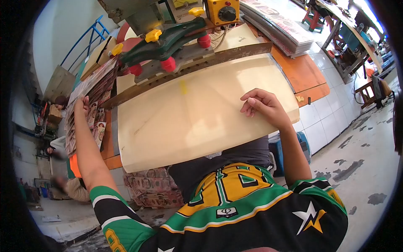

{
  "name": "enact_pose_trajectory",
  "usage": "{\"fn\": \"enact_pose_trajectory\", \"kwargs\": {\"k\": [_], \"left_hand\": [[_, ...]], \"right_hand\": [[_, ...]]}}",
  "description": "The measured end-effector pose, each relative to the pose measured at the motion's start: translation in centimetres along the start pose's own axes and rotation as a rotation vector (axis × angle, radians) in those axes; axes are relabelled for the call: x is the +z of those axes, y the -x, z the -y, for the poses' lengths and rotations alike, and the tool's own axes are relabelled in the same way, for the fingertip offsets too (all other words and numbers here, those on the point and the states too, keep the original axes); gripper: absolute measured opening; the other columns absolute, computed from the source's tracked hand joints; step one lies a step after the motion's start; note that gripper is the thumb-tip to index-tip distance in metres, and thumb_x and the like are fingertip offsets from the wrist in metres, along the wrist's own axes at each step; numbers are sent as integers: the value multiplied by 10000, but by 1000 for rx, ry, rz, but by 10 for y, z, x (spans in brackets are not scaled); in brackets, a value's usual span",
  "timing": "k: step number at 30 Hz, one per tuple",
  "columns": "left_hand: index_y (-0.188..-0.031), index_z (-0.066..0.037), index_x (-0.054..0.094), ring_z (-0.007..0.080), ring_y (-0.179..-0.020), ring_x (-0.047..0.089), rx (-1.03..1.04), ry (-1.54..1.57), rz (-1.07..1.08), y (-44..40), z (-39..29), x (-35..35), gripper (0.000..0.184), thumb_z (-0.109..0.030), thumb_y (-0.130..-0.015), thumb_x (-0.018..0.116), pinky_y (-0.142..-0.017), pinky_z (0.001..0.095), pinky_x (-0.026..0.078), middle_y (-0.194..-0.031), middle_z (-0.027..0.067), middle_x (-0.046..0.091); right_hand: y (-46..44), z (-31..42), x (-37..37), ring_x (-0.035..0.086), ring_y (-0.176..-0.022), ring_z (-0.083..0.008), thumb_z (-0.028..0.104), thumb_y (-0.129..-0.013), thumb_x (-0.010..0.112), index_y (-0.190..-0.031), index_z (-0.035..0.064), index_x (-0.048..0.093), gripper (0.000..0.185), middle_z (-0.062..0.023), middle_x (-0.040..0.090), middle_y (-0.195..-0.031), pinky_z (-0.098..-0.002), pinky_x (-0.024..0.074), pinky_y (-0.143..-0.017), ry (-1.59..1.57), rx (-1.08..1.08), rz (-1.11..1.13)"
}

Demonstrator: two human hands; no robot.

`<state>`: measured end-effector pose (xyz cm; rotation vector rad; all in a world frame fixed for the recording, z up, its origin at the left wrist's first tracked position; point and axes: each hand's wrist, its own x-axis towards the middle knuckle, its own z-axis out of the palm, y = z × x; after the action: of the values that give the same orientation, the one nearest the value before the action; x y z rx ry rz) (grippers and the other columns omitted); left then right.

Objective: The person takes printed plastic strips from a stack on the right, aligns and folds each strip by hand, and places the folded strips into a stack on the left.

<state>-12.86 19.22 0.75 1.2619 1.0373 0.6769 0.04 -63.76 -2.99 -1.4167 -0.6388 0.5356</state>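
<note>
A large cream sheet lies across the work surface in front of me and hangs over its near edge. My right hand is above the right part of the sheet, its fingers curled with the thumb against them; whatever it may hold is too small to tell. At the far left, my left hand is closed at the stack of printed sheets; what its fingers grip is hidden. A long metal bar runs along the sheet's far edge.
Behind the bar stands a green machine head with red and yellow knobs, beside a yellow control box. More printed sheets are piled at the back right. A blue container stands below. Other people are at the far left.
</note>
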Motion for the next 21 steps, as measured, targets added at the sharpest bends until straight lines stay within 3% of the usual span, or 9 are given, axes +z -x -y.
{"fn": "enact_pose_trajectory", "kwargs": {"k": [4, 6, 11, 14, 15, 17, 19, 21], "left_hand": [[-1050, -96, 668, 64, -656, 709, 62, -45, -103, -22, 0, -1, 210, -281, -1059, 569, -389, 186, 284, -976, 23, 779], [-1060, -91, 676, 79, -647, 701, 176, -215, -233, -5, 5, 9, 233, -308, -1047, 593, -396, 195, 297, -930, 25, 768], [-1173, -55, 665, 87, -605, 653, 142, -326, -117, 8, 5, 8, 306, -318, -1018, 641, -422, 232, 363, -869, 32, 730], [-1210, -67, 612, 93, -620, 608, 192, -524, -188, 18, 7, 11, 299, -296, -1017, 609, -485, 234, 425, -847, 5, 674], [-1210, -67, 612, 93, -620, 608, 195, -523, -176, 21, 8, 13, 299, -296, -1017, 609, -485, 234, 425, -847, 5, 674], [-1356, -74, 586, 114, -643, 620, 177, -262, -66, 20, 12, 14, 399, -279, -1016, 624, -486, 254, 436, -902, 42, 677], [-1364, -72, 590, 122, -688, 624, 125, -290, -8, 23, 13, 10, 425, -303, -1010, 631, -520, 274, 456, -927, 34, 673], [-1332, -69, 610, 122, -726, 623, 270, -391, -14, 21, 16, 8, 412, -322, -1008, 632, -541, 293, 461, -959, 24, 667]], "right_hand": [[0, 0, 0, 666, -810, -119, 221, -1068, 565, -1181, -27, 634, 281, -92, 724, -938, -271, 545, -758, 6, 1, 9], [1, -1, 0, 669, -810, -120, 225, -1068, 567, -1178, -24, 636, 281, -91, 725, -936, -272, 546, -758, -2, -7, 3], [0, -1, 0, 671, -806, -121, 233, -1068, 569, -1167, -17, 639, 278, -87, 725, -928, -270, 548, -755, -5, -16, 9], [0, -1, -1, 670, -801, -120, 228, -1067, 570, -1162, -18, 640, 273, -85, 725, -923, -267, 549, -751, -3, -11, 8], [0, -2, -1, 670, -802, -118, 224, -1068, 569, -1165, -18, 638, 270, -85, 724, -924, -266, 550, -752, -14, -19, 20], [1, -2, -2, 669, -803, -116, 220, -1068, 569, -1169, -19, 636, 268, -85, 724, -925, -265, 552, -754, -20, -25, 21], [1, -1, -2, 669, -809, -112, 218, -1071, 564, -1174, -20, 631, 268, -84, 723, -929, -267, 554, -759, -32, -17, 37], [1, -3, -2, 669, -812, -111, 220, -1072, 562, -1177, -19, 630, 269, -85, 722, -932, -267, 555, -760, -26, -29, 36]]}}
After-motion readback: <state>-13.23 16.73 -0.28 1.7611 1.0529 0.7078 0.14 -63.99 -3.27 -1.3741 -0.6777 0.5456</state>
